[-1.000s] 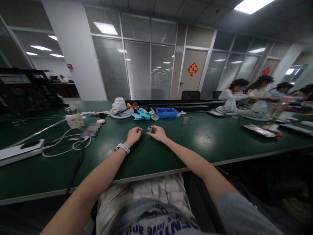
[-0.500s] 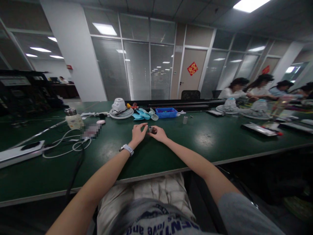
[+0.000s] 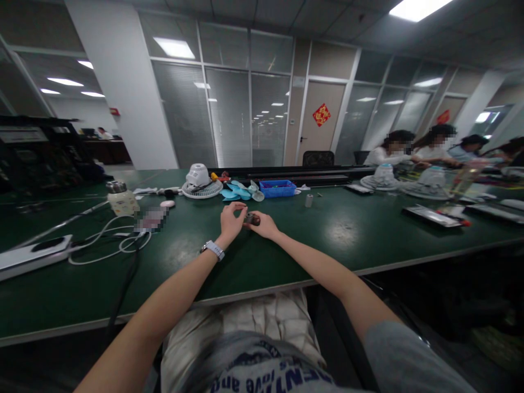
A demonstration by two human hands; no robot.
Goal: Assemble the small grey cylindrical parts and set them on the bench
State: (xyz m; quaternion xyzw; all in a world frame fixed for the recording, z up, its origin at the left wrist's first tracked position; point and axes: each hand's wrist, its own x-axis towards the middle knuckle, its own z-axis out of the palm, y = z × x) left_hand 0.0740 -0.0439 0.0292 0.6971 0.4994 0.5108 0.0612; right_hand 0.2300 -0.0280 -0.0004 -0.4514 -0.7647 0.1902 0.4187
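My right hand [image 3: 264,225] is closed round a small motor part [image 3: 250,218], grey metal with a reddish-brown side, just above the green table [image 3: 286,256]. Its fingers partly cover it. My left hand [image 3: 232,222], with a watch [image 3: 213,250] on the wrist, is close beside it on the left. Its thumb and fingertips come together in a pinch near the top of the part. Anything between those fingertips is too small to make out. A grey metal cylinder [image 3: 309,201] stands upright on the table, beyond my right hand.
Behind my hands are a white fan body [image 3: 198,177], blue fan blades [image 3: 237,191] and a blue tray [image 3: 278,189]. At left are a bottle [image 3: 123,201], a white cable [image 3: 98,240] and a power bank-like slab [image 3: 33,256]. Co-workers [image 3: 393,150] sit at the far right.
My left fingertips have drawn in close above the motor part. The part has tilted or shifted slightly left in my right hand.
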